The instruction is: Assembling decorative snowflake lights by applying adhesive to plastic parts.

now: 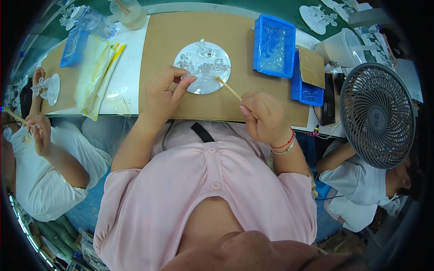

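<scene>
Over on my far left, a co-worker's hand (40, 131) holds a thin stick beside a second clear ornament (47, 88). One light-blue packet (72, 47) and yellow-edged plastic sheets (97, 72) lie on the bench. My left hand (163, 97) pinches the rim of the round clear disc (202, 67) lying on the brown cardboard mat (181, 31). My right hand (264, 118) is closed around one wooden stick (228, 88), its tip touching the disc. Further right sit two blue trays (274, 45), a white tub (341, 47) and one grey fan (377, 115).
</scene>
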Demonstrator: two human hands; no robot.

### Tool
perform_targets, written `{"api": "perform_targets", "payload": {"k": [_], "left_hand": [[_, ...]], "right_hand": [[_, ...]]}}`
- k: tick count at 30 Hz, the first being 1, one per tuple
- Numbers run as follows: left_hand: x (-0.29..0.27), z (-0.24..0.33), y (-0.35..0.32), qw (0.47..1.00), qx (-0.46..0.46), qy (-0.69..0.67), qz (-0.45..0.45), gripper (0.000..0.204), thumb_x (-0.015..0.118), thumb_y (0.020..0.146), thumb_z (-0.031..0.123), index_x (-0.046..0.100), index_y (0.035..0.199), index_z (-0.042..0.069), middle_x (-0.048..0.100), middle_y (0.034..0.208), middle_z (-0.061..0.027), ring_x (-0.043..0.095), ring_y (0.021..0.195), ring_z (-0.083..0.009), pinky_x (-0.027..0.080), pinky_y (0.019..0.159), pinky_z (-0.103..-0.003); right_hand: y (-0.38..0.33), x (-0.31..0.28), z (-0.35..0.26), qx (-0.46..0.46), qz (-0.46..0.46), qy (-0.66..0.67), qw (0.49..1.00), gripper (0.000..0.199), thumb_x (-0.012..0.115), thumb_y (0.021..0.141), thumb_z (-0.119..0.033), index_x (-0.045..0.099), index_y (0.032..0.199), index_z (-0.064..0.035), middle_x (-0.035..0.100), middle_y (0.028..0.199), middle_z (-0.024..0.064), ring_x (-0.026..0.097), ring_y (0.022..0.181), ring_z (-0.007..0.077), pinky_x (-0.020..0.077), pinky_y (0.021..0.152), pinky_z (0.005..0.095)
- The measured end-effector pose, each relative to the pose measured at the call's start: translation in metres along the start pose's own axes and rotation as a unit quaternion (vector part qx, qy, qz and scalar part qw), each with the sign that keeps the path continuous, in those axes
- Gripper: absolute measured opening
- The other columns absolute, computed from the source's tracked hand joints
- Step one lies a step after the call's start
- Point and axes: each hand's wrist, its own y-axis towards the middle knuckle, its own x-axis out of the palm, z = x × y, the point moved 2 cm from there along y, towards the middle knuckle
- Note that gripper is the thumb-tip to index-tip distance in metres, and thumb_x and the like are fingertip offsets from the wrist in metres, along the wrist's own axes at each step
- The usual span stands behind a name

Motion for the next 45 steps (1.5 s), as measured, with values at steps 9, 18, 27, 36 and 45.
{"api": "perform_targets", "payload": {"k": [9,18,27,36,45], "left_hand": [[0.0,0.007,0.004,1.0,-0.015,0.023,-0.008,0.016,0.077,0.077,0.014,0.066,0.084,0.003,0.067,0.075,-0.0079,0.066,0.064,-0.0165,0.051,0.057,-0.027],[0.01,0.021,0.005,0.994,-0.088,-0.031,-0.05,0.02,0.079,0.076,0.015,0.067,0.087,0.002,0.069,0.078,-0.0089,0.068,0.068,-0.0159,0.053,0.061,-0.026],[-0.004,0.016,0.006,0.997,-0.04,0.002,-0.072,0.02,0.078,0.077,0.014,0.066,0.088,0.002,0.069,0.083,-0.0084,0.068,0.071,-0.0155,0.053,0.065,-0.026],[0.007,0.02,0.001,0.987,-0.116,-0.074,-0.081,0.017,0.076,0.079,0.012,0.066,0.088,0.001,0.07,0.081,-0.0082,0.069,0.072,-0.0153,0.053,0.065,-0.025],[0.011,0.032,0.002,0.987,-0.109,-0.056,-0.103,0.018,0.077,0.078,0.012,0.066,0.087,0.001,0.07,0.08,-0.0087,0.07,0.073,-0.0157,0.053,0.063,-0.026]], "right_hand": [[-0.02,-0.045,0.001,0.06,0.081,-0.039,0.994,0.006,0.055,0.091,-0.004,0.056,0.089,0.0018,0.064,0.079,0.0142,0.061,0.064,0.0209,0.0459,0.056,0.0286],[-0.022,-0.058,0.05,0.207,0.219,-0.153,0.941,0.017,0.056,0.096,-0.016,0.058,0.092,-0.0002,0.066,0.079,0.0072,0.058,0.062,0.01,0.0464,0.058,0.0227],[-0.015,-0.05,0.058,0.169,0.174,-0.202,0.949,0.015,0.055,0.096,-0.015,0.058,0.09,-0.0011,0.066,0.074,0.0077,0.058,0.058,0.0128,0.0458,0.055,0.0249],[-0.021,-0.05,0.052,0.159,0.173,-0.183,0.954,0.016,0.055,0.096,-0.014,0.058,0.091,0.0007,0.066,0.077,0.0095,0.058,0.06,0.0119,0.0454,0.056,0.0234],[-0.027,-0.037,-0.001,0.107,0.125,-0.024,0.986,0.012,0.057,0.092,-0.009,0.058,0.087,0.002,0.065,0.077,0.0135,0.061,0.065,0.0187,0.0467,0.059,0.0269]]}}
